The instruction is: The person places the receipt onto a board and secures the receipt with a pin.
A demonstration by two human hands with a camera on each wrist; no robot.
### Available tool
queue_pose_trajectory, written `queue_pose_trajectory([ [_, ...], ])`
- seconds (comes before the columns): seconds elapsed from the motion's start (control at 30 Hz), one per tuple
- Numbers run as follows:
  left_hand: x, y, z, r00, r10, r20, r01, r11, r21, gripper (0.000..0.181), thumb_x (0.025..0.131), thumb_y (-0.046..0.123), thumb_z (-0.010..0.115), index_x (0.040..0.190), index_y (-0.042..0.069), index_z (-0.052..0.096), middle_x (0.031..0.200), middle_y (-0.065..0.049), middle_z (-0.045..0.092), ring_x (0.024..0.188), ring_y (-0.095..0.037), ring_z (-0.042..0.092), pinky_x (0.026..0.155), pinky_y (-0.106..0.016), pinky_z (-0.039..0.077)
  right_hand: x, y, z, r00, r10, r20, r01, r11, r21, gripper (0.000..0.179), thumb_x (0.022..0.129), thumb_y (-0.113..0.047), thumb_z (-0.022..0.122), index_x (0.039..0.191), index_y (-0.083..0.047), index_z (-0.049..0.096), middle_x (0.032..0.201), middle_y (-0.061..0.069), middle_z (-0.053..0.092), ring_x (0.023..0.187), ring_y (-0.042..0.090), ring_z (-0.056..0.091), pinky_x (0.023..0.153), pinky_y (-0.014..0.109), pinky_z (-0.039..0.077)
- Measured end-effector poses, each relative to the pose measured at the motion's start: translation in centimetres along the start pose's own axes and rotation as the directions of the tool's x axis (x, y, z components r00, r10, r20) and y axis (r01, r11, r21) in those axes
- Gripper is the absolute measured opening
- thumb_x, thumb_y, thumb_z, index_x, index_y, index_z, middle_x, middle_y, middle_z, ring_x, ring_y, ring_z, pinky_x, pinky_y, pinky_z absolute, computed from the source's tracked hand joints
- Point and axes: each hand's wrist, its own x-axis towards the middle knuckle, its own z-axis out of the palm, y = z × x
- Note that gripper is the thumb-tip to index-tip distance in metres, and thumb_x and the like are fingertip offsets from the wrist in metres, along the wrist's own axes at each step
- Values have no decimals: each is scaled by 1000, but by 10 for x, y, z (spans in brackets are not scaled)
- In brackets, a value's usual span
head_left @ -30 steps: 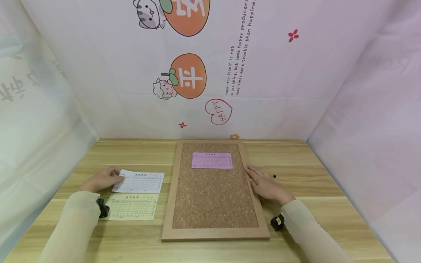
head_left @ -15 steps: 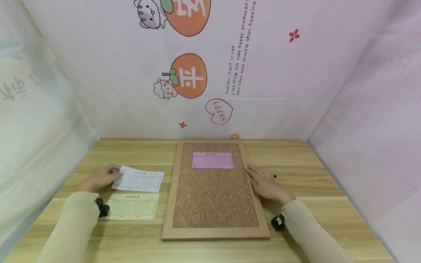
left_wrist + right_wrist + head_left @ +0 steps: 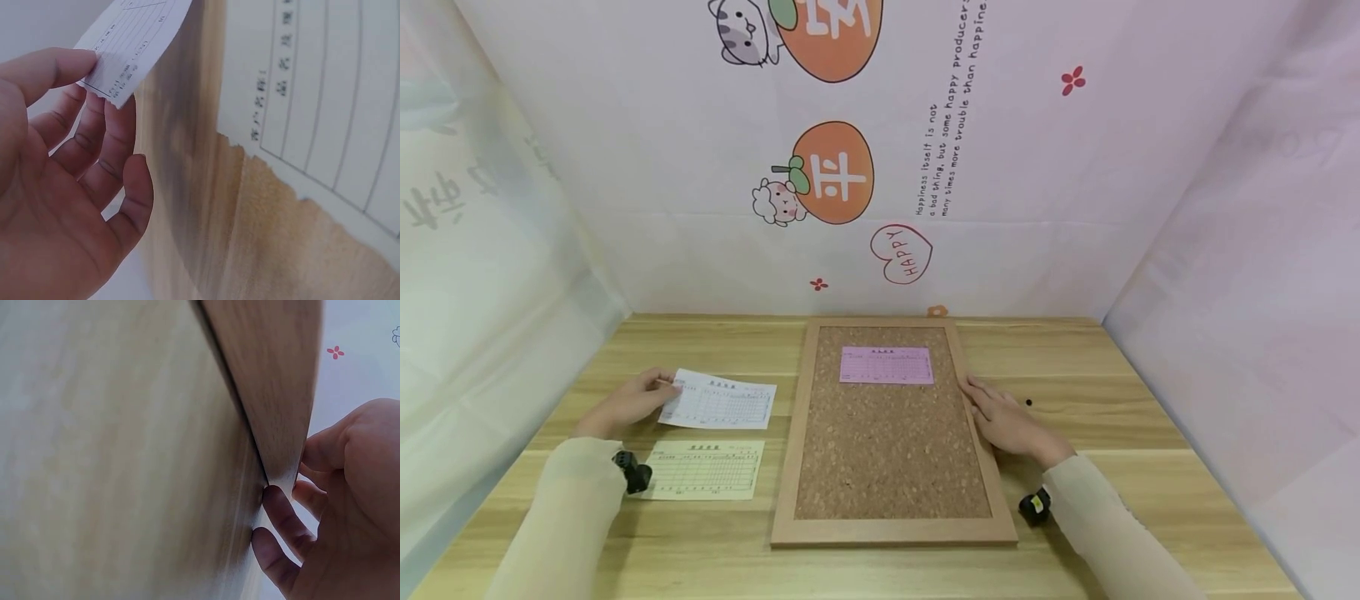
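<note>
Between thumb and fingers my left hand (image 3: pixel 628 403) pinches the torn left end of a white printed form slip (image 3: pixel 722 402). The wrist view on that side shows this slip (image 3: pixel 134 47) tilted up off the table, with the little finger apart from it. Nearer me lies a pale yellow slip (image 3: pixel 707 472) of the same kind. My right hand (image 3: pixel 1011 423) rests against the right side of a wood-framed cork board (image 3: pixel 891 454). Its fingers (image 3: pixel 284 515) touch the edge of the frame (image 3: pixel 269 375). A pink slip (image 3: pixel 886 367) lies on the upper part of the cork.
A tiny black object (image 3: pixel 1028 402) sits on the wooden table (image 3: pixel 1120 500) to the right of the board. White printed cloth (image 3: pixel 1000 167) stands behind the table and along both sides. Both wrists carry small black cameras.
My left hand has lifted the white slip and moved it slightly away from me, widening the gap to the yellow slip. The right hand and the board have stayed in place.
</note>
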Motion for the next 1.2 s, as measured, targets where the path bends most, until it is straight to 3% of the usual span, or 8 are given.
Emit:
queue_pose_trajectory([
  [0.17,-1,6,-1,1000,-7,-8,7,999,-31,49,107,31,49,133,-10,46,120,-24,58,107,-35,55,86,-45,43,0,-1,-1,1000,-3,-2,3,1000,-2,51,108,-12,37,157,-3,26,162,21,19,141,52,24,108,67,24],
  [0.57,-1,21,-3,999,8,-39,-13,990,-144,49,107,32,49,134,-8,44,120,-21,56,100,-23,57,80,-33,48,-1,-5,-2,1000,-19,-17,19,1000,-9,51,107,-11,39,156,0,29,160,23,23,139,53,27,107,68,26],
  [1.03,-4,31,-7,995,59,-80,-70,988,-137,52,107,35,47,137,-8,43,120,-22,53,100,-22,54,86,-41,48,1,1,0,1000,-15,-9,15,1000,-12,51,108,-12,38,157,-2,27,162,22,21,141,51,25,109,67,24],
  [1.2,-4,34,-8,993,73,-94,-87,985,-150,54,107,35,46,139,-8,42,124,-23,52,99,-17,54,86,-38,49,1,0,0,1000,-22,-12,22,1000,-8,51,108,-12,38,157,-1,27,161,23,22,141,52,25,109,67,23],
])
